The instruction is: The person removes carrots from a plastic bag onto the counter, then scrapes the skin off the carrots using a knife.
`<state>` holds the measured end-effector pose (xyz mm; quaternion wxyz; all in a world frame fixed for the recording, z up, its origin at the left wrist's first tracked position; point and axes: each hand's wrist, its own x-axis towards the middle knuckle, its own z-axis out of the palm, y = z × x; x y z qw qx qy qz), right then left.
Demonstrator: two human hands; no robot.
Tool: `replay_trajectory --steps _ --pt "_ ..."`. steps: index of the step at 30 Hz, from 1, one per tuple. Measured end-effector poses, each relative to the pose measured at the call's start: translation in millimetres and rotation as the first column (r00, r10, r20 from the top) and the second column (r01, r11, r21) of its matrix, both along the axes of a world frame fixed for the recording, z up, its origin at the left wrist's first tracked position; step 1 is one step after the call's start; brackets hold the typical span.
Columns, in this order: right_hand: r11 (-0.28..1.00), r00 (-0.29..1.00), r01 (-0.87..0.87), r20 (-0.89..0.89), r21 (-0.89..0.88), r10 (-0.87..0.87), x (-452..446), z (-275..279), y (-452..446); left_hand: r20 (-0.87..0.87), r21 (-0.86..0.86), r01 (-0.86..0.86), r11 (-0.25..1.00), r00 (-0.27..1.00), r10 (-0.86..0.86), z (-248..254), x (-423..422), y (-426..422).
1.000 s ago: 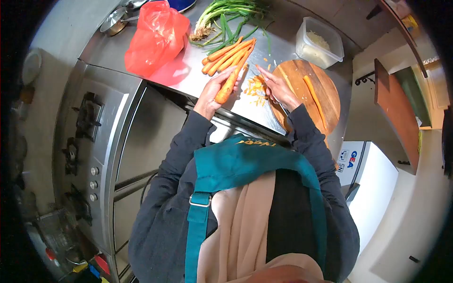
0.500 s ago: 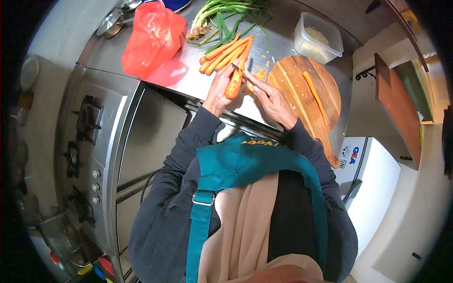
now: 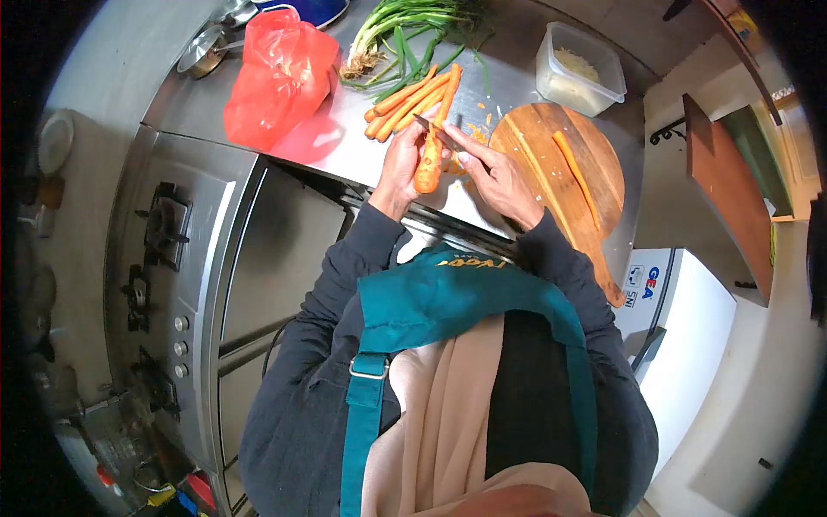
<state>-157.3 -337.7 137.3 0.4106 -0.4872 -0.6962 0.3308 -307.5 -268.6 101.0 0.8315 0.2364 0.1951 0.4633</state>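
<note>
My left hand point(image 3: 401, 171) is closed round a large carrot point(image 3: 427, 169), its thick end toward me. Against the carrot my right hand point(image 3: 502, 183) holds a knife point(image 3: 421, 121), whose dark blade crosses the carrot's upper part; the handle is mostly hidden in the fingers. Just beyond lies a bunch of carrots point(image 3: 402, 108) on the steel counter. Orange peelings point(image 3: 479, 133) are scattered beside and partly behind my right hand. A single thin carrot point(image 3: 575, 177) rests on the round wooden board point(image 3: 606, 164) at the right.
Green onions point(image 3: 405, 39) lie at the back. A red plastic bag point(image 3: 280, 82) stands at the left, near a metal pan point(image 3: 202, 53). At the back right is a clear tub point(image 3: 560, 90) with pale shreds. The stove point(image 3: 185, 224) is at far left, a white appliance point(image 3: 689, 345) at right.
My right hand has come in from beside the board and brought the knife against the carrot. The carrot in my left hand has tilted more upright. The view has shifted slightly.
</note>
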Motion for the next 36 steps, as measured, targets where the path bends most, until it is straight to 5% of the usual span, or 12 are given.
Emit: replay_trajectory --steps 19,23,27,29,34,36 --pt "0.988 0.994 0.11 0.005 0.112 -0.111 37 -10 41 -0.042 -0.087 0.0 0.996 0.999 -0.004 24 16 -15" --pt "0.997 0.992 0.023 0.129 -0.067 -0.014 23 3 15 -0.057 -0.176 -0.054 0.983 0.997 0.044 19 13 -10" --pt "0.998 1.0 -0.019 0.019 0.056 0.018 16 4 12 -0.1 -0.049 -0.067 0.997 0.993 0.062 31 15 -18" --pt "0.996 0.997 0.024 0.081 -0.087 -0.017 22 14 14 -0.082 -0.017 -0.079 0.997 0.994 0.077 29 15 -21" --pt "0.998 0.995 0.023 0.094 0.06 -0.028 23 -9 27 -0.116 -0.055 -0.113 0.992 0.988 0.106 36 13 -28" --pt "0.961 0.991 0.059 0.098 0.269 -0.088 26 -15 35 -0.121 -0.062 -0.08 0.995 0.99 0.072 40 14 -31"
